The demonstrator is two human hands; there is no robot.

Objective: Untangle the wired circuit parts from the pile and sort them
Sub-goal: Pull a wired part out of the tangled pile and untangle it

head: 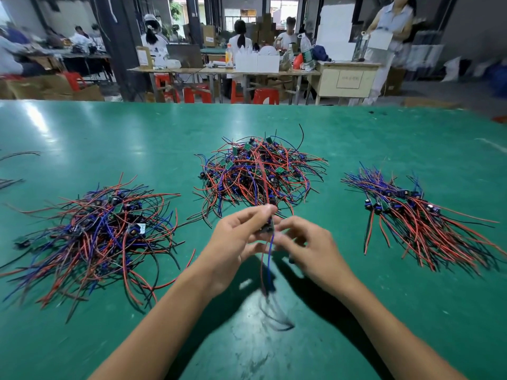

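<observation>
A small wired circuit part (268, 227) is held above the green table (109, 133), in front of the middle tangled pile (258, 171). My left hand (236, 242) pinches the part between thumb and fingertips. My right hand (304, 245) touches it from the right with curled fingers. A red wire rises from the part toward the middle pile, and blue and red wires hang blurred below it. A second tangled pile (96, 231) lies at the left. A neater bundle of parts (417, 215) with wires aligned lies at the right.
A few loose wires (16, 156) lie at the table's far left edge. Beyond the table's far edge stand other workbenches, red stools (264, 96) and several people working.
</observation>
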